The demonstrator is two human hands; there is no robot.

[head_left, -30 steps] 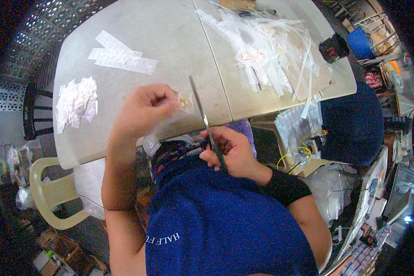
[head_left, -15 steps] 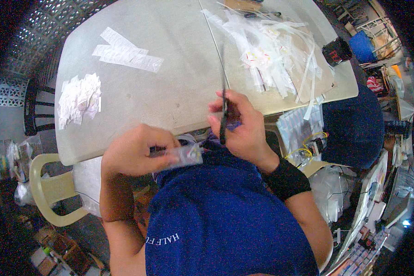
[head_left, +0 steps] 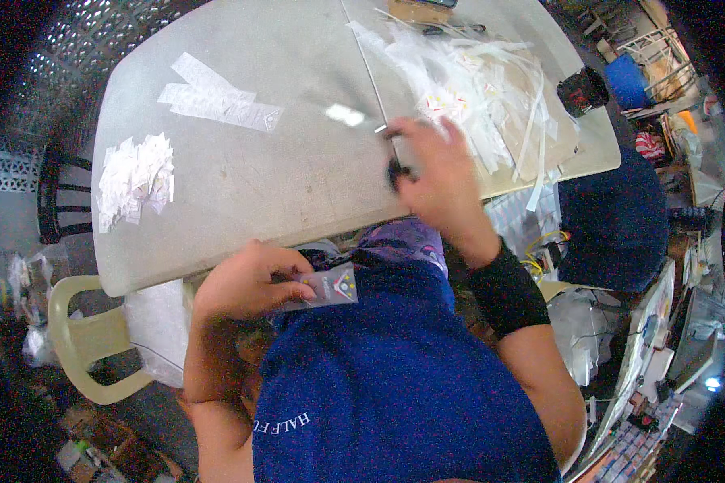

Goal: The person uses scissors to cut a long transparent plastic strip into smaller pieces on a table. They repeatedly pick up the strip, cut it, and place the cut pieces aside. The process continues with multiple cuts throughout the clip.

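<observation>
My left hand (head_left: 254, 282) is closed in a pinch on a small translucent printed label strip (head_left: 336, 286) with coloured marks, held just above my lap. Over the table's near edge, my right hand (head_left: 439, 173) is smeared by motion. Its fingers are round a dark-handled tool (head_left: 397, 171) that looks like scissors; the blades are blurred. A small white scrap (head_left: 345, 114), also blurred, shows ahead of that hand above or on the table. On the table's left are a heap of small cut labels (head_left: 137, 179) and, farther off, several uncut label strips (head_left: 221, 98).
The pale table (head_left: 290, 169) has a seam right of its middle. A tangle of clear and white strip offcuts (head_left: 483, 97) covers its right part, near a black cup (head_left: 582, 91). A cream chair (head_left: 80, 338) stands at left, a dark blue round seat (head_left: 616, 221) at right.
My right hand has swung up and right with the tool, away from my left hand. A blurred white scrap has appeared over the table. The left hand keeps its strip, now turned more into view.
</observation>
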